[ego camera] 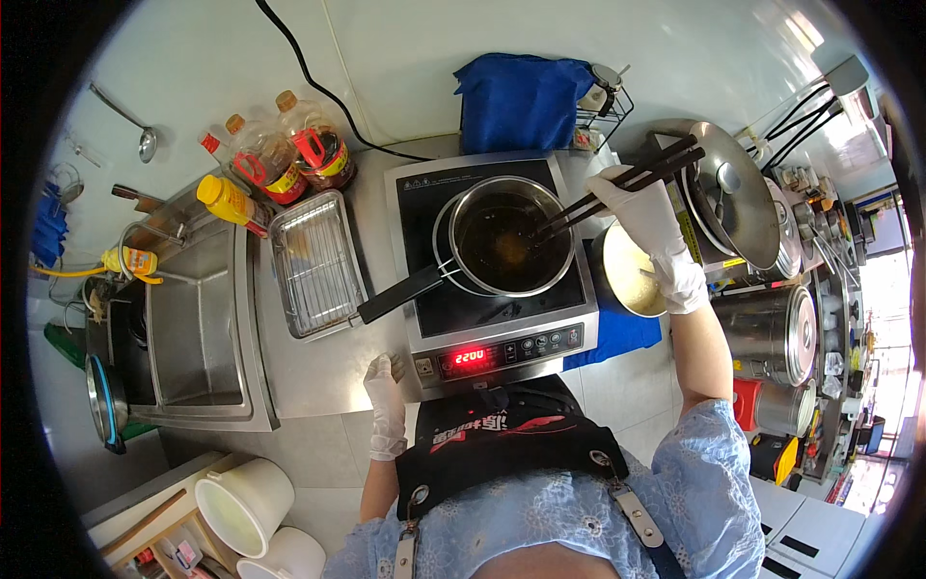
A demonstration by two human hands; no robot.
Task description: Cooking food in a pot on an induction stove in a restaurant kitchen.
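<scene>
My right hand point(640, 210), in a white glove, grips long dark chopsticks point(615, 184). Their tips dip into dark liquid point(506, 246) at the right side of a steel saucepan point(463, 195). A brownish patch shows within the liquid. The pan sits on an induction cooker point(470, 326) with a lit red display, and its black handle point(398, 295) points left towards me. My left hand point(383, 383), also gloved, is loosely curled at the counter's front edge, left of the cooker, with nothing visible in it. Below my right wrist stands a pot of pale yellow batter-like mix point(629, 271).
Left of the cooker lies a metal tray with a wire rack point(318, 264). Sauce bottles point(275, 170) stand behind it, and a steel sink point(195, 340) is farther left. A blue cloth point(521, 101) hangs at the back. A wok point(745, 203) and a large steel pot point(767, 333) stand right.
</scene>
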